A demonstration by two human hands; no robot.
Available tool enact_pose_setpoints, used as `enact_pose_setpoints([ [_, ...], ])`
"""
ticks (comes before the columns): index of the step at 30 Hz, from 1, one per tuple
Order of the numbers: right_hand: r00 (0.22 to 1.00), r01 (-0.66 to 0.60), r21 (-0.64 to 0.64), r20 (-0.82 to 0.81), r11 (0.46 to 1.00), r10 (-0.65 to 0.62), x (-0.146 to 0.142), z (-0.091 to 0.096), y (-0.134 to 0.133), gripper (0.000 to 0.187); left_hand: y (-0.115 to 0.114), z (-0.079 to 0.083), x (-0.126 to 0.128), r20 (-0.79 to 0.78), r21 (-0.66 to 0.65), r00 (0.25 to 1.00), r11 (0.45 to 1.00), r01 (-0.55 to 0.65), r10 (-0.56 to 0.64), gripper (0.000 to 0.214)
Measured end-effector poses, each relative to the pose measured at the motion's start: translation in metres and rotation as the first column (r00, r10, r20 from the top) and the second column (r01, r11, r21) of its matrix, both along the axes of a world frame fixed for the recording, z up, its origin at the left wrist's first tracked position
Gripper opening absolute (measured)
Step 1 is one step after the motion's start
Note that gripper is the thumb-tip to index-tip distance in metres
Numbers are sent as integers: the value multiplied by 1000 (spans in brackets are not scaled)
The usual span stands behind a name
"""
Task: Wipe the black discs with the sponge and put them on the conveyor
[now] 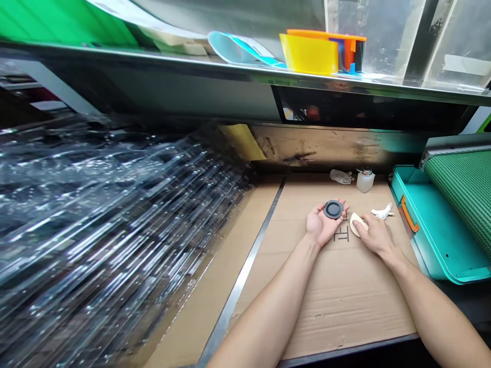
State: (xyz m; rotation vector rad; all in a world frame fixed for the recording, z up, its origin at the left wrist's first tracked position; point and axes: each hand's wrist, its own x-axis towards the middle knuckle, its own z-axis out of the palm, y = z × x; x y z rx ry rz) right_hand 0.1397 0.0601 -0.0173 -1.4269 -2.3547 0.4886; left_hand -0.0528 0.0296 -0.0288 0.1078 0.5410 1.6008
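My left hand (321, 225) lies palm up on the cardboard sheet (345, 286) and holds a round dark grey disc (333, 209) at its fingertips. Just to its right, my right hand (376, 236) is closed on a small cream-white pad (356, 223) that rests on the cardboard. The two hands are a few centimetres apart. A crumpled white scrap (382, 211) lies just beyond my right hand.
A big stack of clear plastic trays (107, 230) fills the left side. A teal bin (437, 230) and a green conveyor belt (464, 194) stand at the right. A small white bottle (364, 181) and a crumpled bag (341, 177) sit at the back. A metal shelf (245, 69) above carries coloured plastic pieces.
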Motion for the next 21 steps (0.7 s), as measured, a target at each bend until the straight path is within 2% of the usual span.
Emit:
enact_pose_setpoints([
  [3, 1000, -23, 13, 13, 1000, 23, 0, -1, 1, 37, 1, 2, 4, -107, 22, 994, 1000, -19, 21, 27],
  [5, 999, -41, 19, 1, 999, 41, 1, 0, 0, 36, 0, 3, 11, -269, 50, 950, 987, -153, 161, 29],
  [7, 999, -44, 16, 2, 999, 44, 1, 0, 0, 36, -2, 4, 19, -427, 113, 846, 947, -300, 319, 52],
  [9, 999, -45, 11, 6, 999, 45, 1, 2, -1, 36, -8, 7, 28, -517, 181, 759, 918, -354, 395, 72],
  [15, 998, -58, 7, 21, 998, 58, 2, 3, 0, 38, -22, 15, 41, -589, 249, 685, 903, -350, 428, 67],
  [19, 998, -54, 11, 41, 998, 54, 2, 1, 2, 37, -24, 15, 40, -672, 346, 584, 890, -295, 455, 76],
  [21, 997, -61, 12, 36, 998, 61, 1, 1, 1, 37, -24, 14, 40, -686, 367, 560, 886, -285, 465, 76],
])
